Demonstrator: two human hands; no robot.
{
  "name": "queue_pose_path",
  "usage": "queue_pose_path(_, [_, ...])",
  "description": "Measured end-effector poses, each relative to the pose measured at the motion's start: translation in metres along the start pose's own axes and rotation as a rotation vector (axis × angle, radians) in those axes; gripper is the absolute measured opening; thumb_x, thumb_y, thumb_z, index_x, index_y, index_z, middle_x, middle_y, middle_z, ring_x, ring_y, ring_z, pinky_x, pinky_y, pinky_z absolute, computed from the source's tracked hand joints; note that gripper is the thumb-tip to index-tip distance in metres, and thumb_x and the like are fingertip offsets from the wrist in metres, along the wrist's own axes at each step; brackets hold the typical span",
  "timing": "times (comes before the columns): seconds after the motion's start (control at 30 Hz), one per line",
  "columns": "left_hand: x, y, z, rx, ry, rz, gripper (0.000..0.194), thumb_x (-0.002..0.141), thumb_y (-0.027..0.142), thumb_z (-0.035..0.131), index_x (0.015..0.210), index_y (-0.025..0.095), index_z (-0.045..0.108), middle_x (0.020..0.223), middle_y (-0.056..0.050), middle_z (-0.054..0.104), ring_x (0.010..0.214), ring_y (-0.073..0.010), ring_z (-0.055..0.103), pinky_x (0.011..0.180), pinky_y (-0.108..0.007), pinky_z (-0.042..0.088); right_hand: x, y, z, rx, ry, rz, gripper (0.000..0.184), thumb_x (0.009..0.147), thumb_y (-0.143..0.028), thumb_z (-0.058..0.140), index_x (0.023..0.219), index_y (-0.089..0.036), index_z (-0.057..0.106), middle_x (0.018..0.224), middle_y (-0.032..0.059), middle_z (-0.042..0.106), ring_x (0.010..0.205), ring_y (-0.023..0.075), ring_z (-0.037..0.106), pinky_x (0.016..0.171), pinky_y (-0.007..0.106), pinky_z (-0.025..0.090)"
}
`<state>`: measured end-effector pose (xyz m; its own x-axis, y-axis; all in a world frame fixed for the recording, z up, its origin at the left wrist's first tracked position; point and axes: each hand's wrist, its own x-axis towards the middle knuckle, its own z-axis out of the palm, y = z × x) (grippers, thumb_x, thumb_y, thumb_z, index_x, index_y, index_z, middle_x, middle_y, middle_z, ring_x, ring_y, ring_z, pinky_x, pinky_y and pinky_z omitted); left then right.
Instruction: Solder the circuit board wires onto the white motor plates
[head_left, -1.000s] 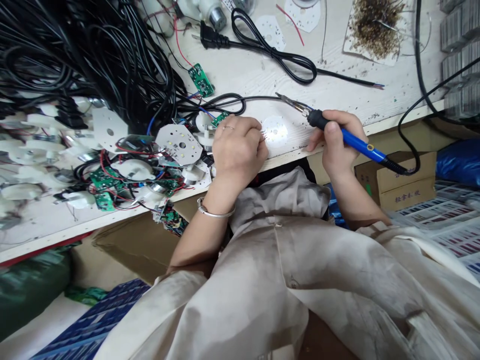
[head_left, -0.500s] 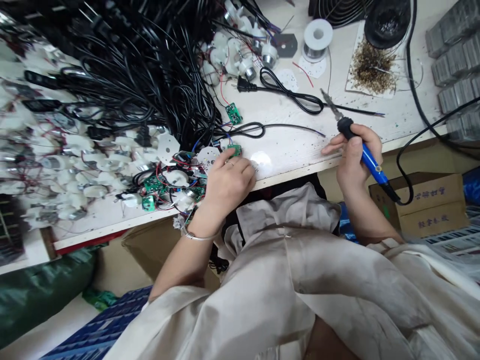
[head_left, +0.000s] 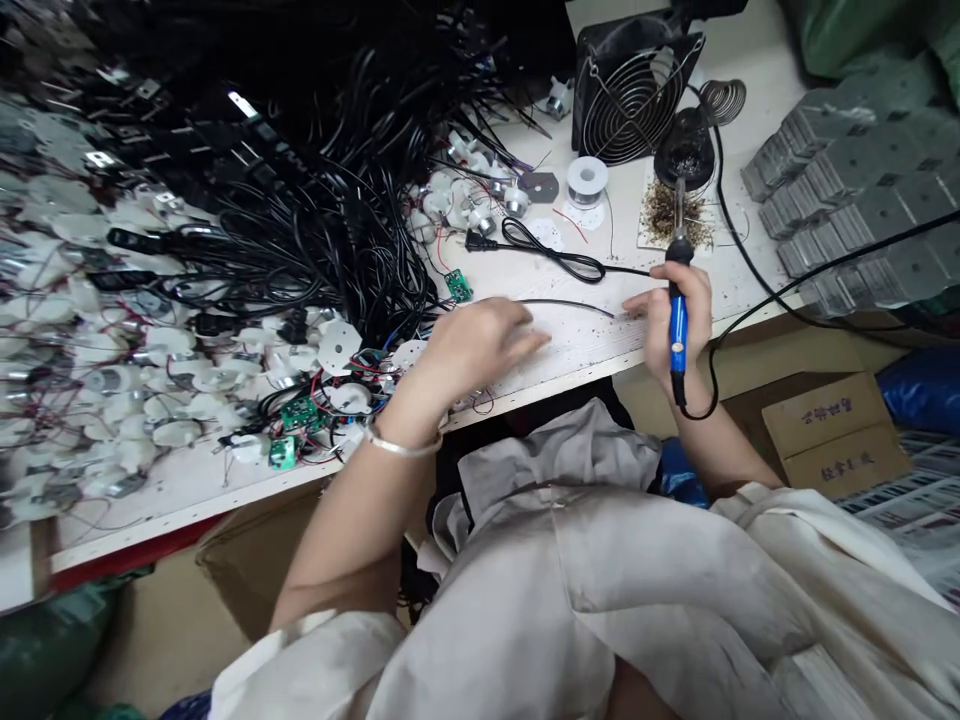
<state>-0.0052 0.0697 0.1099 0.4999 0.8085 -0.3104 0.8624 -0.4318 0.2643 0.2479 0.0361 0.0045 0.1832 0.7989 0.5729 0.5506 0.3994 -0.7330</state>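
A soldering iron (head_left: 679, 325) with a blue handle and black grip is held nearly upright in the right hand (head_left: 661, 325), its metal tip pointed away from the body. A thin black wire (head_left: 566, 304) is laid along the white workbench (head_left: 581, 350), just beyond the blurred, loosely curled left hand (head_left: 484, 345)

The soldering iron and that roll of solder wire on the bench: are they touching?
Apart. The head view shows the soldering iron held upright in the right hand, with a plain gap between it and the roll of solder wire.
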Motion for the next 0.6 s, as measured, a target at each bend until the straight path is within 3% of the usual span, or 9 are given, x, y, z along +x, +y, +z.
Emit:
queue_pose_path(0.1, [0.056, 0.001, -0.017, -0.004, 0.18, -0.086, 0.029, 0.098, 0.031, 0.053, 0.114, 0.017, 0.073, 0.12, -0.014, 0.072, 0.113, -0.0306, 0.067, 0.094, -0.042, 0.052, -0.018, -0.01, 0.004, -0.029, 0.105, -0.024, 0.027, 0.102, -0.035, 0.046, 0.125, -0.027, 0.057, 0.102, 0.0037, 0.061, 0.072, 0.0106, 0.067, 0.07, 0.032, 0.063])
queue_pose_path(0.17, [0.093, 0.002, -0.024, 0.008, 0.217, -0.115, 0.029, 0.095, 0.022, 0.055, 0.118, 0.017, 0.073, 0.123, -0.013, 0.07, 0.12, -0.0307, 0.063, 0.102, -0.043, 0.049, -0.027, -0.013, 0.006, -0.07, 0.098, -0.04, 0.024, 0.101, -0.029, 0.048, 0.122, -0.026, 0.059, 0.101, 0.0036, 0.062, 0.07, 0.0097, 0.067, 0.069, 0.029, 0.062])
queue_pose_path(0.3, [0.144, 0.012, -0.029, 0.08, 0.06, -0.248, 0.044, 0.078, 0.017, 0.077, 0.121, 0.014, 0.072, 0.121, -0.015, 0.069, 0.12, -0.0356, 0.062, 0.104, -0.047, 0.049, -0.035, -0.007, 0.008, -0.162, 0.107, -0.215, 0.028, 0.096, -0.02, 0.052, 0.123, -0.026, 0.059, 0.102, 0.0064, 0.065, 0.079, 0.0131, 0.068, 0.069, 0.028, 0.061])
queue_pose_path(0.43, [0.164, 0.017, -0.029, 0.195, -0.004, -0.264, 0.056, 0.069, 0.019, 0.084, 0.123, 0.013, 0.07, 0.116, -0.013, 0.072, 0.114, -0.0344, 0.065, 0.097, -0.043, 0.054, -0.035, 0.0, 0.012, -0.21, 0.155, -0.31, 0.032, 0.094, -0.016, 0.053, 0.123, -0.028, 0.06, 0.099, 0.0062, 0.065, 0.085, 0.0165, 0.07, 0.069, 0.029, 0.061])
queue_pose_path(0.6, [0.167, 0.002, -0.02, 0.06, -0.055, -0.226, 0.029, 0.073, 0.022, 0.082, 0.1, 0.014, 0.077, 0.101, -0.012, 0.074, 0.103, -0.0301, 0.069, 0.094, -0.036, 0.053, -0.035, -0.003, 0.014, -0.172, 0.176, -0.289, 0.036, 0.092, -0.014, 0.054, 0.126, -0.027, 0.059, 0.094, 0.0048, 0.066, 0.082, 0.0163, 0.069, 0.07, 0.03, 0.061])
